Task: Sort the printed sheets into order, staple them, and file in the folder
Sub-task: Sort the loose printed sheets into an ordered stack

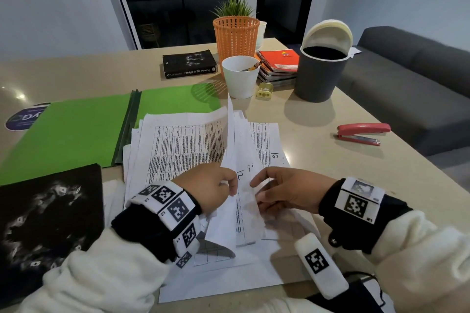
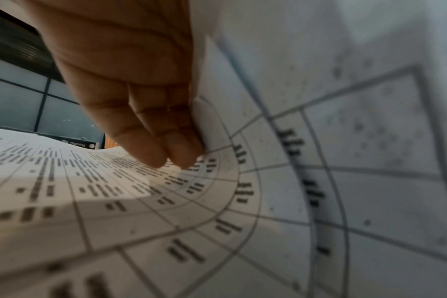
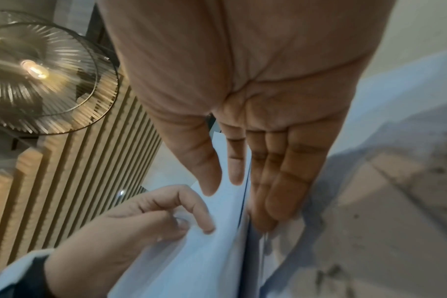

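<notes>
A loose pile of printed sheets [image 1: 183, 145] with tables lies on the table in front of me. Several raised sheets [image 1: 241, 155] stand up from it between both hands; handwritten 12 and 16 show on page corners. My left hand [image 1: 216, 185] pinches the near edge of the raised sheets [image 3: 191, 262] between thumb and forefinger. My right hand [image 1: 284, 190] holds them from the right, thumb and forefinger on one side and the other fingers [image 3: 276, 191] behind. The green folder [image 1: 76, 129] lies open at the left. A red stapler [image 1: 361, 133] lies to the right, apart from both hands.
Behind the sheets stand a white cup [image 1: 240, 76] with pencils, an orange basket [image 1: 235, 35], a dark bin [image 1: 320, 73], spiral notebooks [image 1: 278, 61], a black book [image 1: 189, 63] and a yellow sharpener [image 1: 264, 90]. A black printed sheet [image 1: 45, 216] lies at near left. A grey sofa [image 1: 419, 79] borders the table's right edge.
</notes>
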The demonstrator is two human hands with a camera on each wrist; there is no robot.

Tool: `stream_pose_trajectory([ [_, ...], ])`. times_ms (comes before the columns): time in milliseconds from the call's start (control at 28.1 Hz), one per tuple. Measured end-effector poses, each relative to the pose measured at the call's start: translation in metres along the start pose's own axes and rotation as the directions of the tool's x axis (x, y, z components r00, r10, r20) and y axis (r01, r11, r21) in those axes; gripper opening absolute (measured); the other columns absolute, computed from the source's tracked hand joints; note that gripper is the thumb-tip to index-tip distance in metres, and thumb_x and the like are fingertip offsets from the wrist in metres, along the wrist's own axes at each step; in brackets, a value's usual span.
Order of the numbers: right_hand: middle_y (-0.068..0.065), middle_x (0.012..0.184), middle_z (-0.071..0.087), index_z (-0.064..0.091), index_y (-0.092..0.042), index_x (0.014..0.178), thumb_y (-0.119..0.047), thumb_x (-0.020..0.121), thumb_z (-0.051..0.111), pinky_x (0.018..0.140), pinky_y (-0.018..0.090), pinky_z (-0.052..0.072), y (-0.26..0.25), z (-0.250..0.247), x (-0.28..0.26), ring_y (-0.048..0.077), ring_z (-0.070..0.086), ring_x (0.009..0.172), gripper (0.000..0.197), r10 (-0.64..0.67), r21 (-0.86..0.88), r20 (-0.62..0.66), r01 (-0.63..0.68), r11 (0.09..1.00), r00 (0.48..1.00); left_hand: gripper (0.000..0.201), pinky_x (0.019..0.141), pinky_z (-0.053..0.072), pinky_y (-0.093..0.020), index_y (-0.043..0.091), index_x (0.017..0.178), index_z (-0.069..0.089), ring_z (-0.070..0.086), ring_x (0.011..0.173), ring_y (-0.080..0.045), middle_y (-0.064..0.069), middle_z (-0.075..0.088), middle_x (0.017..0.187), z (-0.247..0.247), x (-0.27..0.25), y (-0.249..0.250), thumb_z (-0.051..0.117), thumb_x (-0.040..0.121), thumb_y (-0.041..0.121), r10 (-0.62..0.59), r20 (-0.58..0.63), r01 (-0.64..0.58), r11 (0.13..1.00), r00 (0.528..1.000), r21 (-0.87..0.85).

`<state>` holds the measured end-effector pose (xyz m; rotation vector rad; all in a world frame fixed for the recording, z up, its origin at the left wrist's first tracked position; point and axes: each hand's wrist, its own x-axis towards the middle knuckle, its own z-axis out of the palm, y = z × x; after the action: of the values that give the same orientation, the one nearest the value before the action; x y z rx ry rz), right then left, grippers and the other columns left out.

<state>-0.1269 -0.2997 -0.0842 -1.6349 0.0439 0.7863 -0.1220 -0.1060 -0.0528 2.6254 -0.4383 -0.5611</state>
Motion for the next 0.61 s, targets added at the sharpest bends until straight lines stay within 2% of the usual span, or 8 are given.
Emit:
stream_pose_trajectory([
  [107,0.006,0.075,0.067,0.054,-0.009,0.1,0.004,0.087,0.06,0.066,0.032,0.057,0.0016,-0.0004,0.0027,0.024,0.066,0.066,0.02,0.005,-0.035,-0.042,-0.006,0.999,0.999,0.03,0.048,0.04,-0.022,0.021,0.077,0.058,0.056,0.048,-0.013,0.006,0.044,0.081,0.0002,0.0006,-0.0001,0.033,0.089,0.009,-0.022,-0.034,0.022,1.0,0.999,0.002],
  [178,0.004,0.074,0.066,0.056,-0.01,0.098,0.003,0.087,0.059,0.064,0.027,0.057,0.0026,0.0003,0.0041,0.017,0.065,0.062,0.017,0.025,-0.079,-0.048,-0.029,0.996,0.999,0.027,0.053,0.042,-0.025,0.017,0.077,0.059,0.059,0.06,-0.019,0.007,0.045,0.082,0.0005,0.001,-0.0004,0.035,0.088,0.01,-0.026,-0.06,0.026,1.0,0.998,0.007],
  [249,0.004,0.075,0.065,0.058,-0.011,0.099,0.003,0.088,0.058,0.061,0.024,0.056,0.0035,0.0008,0.0051,0.012,0.065,0.059,0.017,0.041,-0.082,-0.045,-0.044,0.996,0.998,0.027,0.054,0.043,-0.025,0.014,0.079,0.06,0.058,0.061,-0.019,0.008,0.045,0.083,0.0009,0.0008,-0.0005,0.035,0.088,0.01,-0.035,-0.069,0.035,0.999,0.997,0.006],
  [356,0.006,0.079,0.065,0.056,-0.011,0.103,0.003,0.088,0.058,0.059,0.023,0.054,0.0039,0.0001,0.0054,0.011,0.066,0.06,0.02,0.051,-0.042,-0.041,-0.052,0.998,0.998,0.027,0.051,0.043,-0.025,0.009,0.082,0.061,0.057,0.054,-0.018,0.005,0.05,0.079,0.0012,0.0011,-0.0021,0.034,0.087,0.009,-0.05,-0.07,0.048,0.998,0.996,-0.031],
  [428,0.004,0.079,0.064,0.056,-0.012,0.107,0.002,0.088,0.058,0.058,0.023,0.053,0.0028,0.0003,0.0051,0.012,0.065,0.063,0.023,0.057,-0.065,-0.026,-0.058,0.996,0.998,0.028,0.051,0.045,-0.027,0.008,0.083,0.061,0.058,0.052,-0.019,0.0,0.057,0.082,0.0008,0.0021,-0.0039,0.033,0.086,0.008,-0.053,-0.07,0.049,0.998,0.996,-0.047],
  [499,0.002,0.079,0.061,0.056,-0.016,0.109,0.001,0.089,0.058,0.055,0.023,0.051,0.0009,0.001,0.0041,0.012,0.062,0.062,0.026,0.049,-0.111,-0.006,-0.049,0.993,0.999,0.027,0.058,0.05,-0.03,0.008,0.083,0.061,0.065,0.064,-0.023,-0.003,0.061,0.089,0.0009,0.0033,-0.0058,0.034,0.086,0.009,-0.055,-0.072,0.052,0.998,0.996,-0.042],
  [606,0.0,0.077,0.057,0.057,-0.025,0.108,-0.002,0.089,0.059,0.045,0.019,0.046,-0.0029,0.0029,0.0007,0.012,0.057,0.054,0.03,0.016,-0.186,0.049,-0.006,0.983,0.999,0.026,0.066,0.054,-0.032,0.011,0.083,0.063,0.068,0.074,-0.024,0.0,0.061,0.091,0.002,0.0039,-0.0075,0.037,0.087,0.012,-0.063,-0.076,0.061,0.998,0.995,-0.023],
])
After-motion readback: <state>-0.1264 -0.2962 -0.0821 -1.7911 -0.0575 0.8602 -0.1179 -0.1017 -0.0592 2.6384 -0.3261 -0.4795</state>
